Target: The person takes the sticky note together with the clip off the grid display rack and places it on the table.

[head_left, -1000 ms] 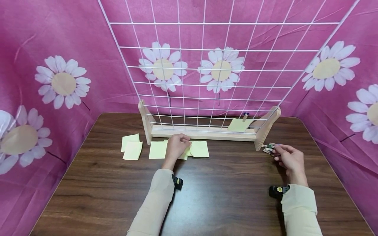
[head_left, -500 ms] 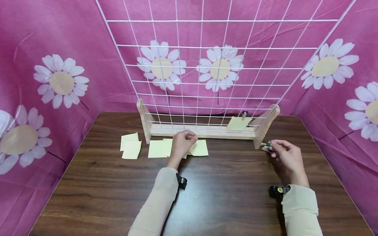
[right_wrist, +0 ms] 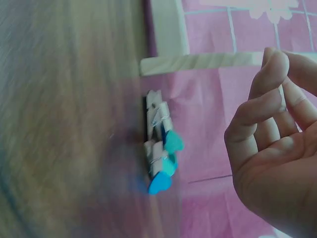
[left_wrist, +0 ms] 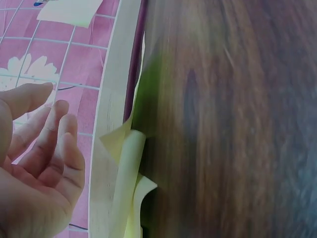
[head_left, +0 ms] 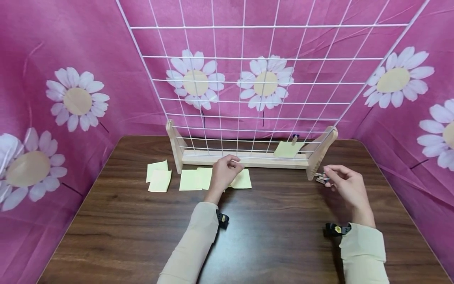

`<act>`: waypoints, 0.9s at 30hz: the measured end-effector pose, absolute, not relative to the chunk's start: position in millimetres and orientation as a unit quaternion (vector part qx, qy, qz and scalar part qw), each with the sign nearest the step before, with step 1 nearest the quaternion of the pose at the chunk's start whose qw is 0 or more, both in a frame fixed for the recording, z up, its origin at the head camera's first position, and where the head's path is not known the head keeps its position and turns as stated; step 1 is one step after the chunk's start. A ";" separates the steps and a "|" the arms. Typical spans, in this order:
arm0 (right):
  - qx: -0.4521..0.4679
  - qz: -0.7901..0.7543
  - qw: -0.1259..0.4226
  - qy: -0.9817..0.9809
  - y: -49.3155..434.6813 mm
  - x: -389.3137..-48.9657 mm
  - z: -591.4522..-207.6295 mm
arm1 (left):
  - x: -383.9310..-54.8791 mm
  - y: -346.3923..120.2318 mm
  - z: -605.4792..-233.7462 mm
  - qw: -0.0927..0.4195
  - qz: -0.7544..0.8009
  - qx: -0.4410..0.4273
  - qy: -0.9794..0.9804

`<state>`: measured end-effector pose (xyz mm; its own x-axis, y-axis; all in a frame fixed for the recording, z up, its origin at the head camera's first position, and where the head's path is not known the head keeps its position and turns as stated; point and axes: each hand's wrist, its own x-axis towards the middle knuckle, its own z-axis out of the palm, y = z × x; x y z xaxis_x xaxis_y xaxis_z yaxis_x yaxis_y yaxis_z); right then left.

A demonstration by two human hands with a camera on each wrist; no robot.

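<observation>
In the head view my left hand (head_left: 224, 175) hovers over a row of pale yellow sticky notes (head_left: 191, 180). The left wrist view shows its fingers loosely bent, thumb apart, with no paper between them; curled note edges (left_wrist: 130, 168) lie beside it. My right hand (head_left: 349, 189) is just above a small pile of wooden clothespins (head_left: 321, 178) by the rack's right foot. In the right wrist view these clothespins (right_wrist: 158, 144) bear blue and teal hearts. The right thumb and a fingertip come together; whether anything is between them is hidden.
A white wire grid (head_left: 244, 83) stands upright in a wooden base (head_left: 244, 158) across the back. One sticky note (head_left: 289, 150) hangs on it from a clothespin (head_left: 294, 139). Two overlapping notes (head_left: 159, 181) lie at left on the brown table (head_left: 262, 236).
My left hand has slid right along the notes, uncovering more of them on its left. My right hand has risen slightly from the clothespins, and the green seen near its fingertips no longer shows.
</observation>
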<state>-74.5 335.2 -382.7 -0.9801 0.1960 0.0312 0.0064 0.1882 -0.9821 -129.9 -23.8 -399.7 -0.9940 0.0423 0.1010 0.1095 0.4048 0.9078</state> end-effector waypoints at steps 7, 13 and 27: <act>-0.014 0.633 0.077 -0.770 317.8 -78.2 -366.8 | -127.5 -13.6 -397.5 0.021 -0.578 -0.066 -0.813; 0.029 0.624 0.088 -0.776 300.9 -86.9 -354.9 | -127.4 -4.0 -395.5 0.008 -0.613 -0.092 -0.785; 0.082 0.551 0.158 -0.815 264.2 -113.1 -333.0 | -129.4 21.8 -391.0 -0.008 -0.611 -0.131 -0.781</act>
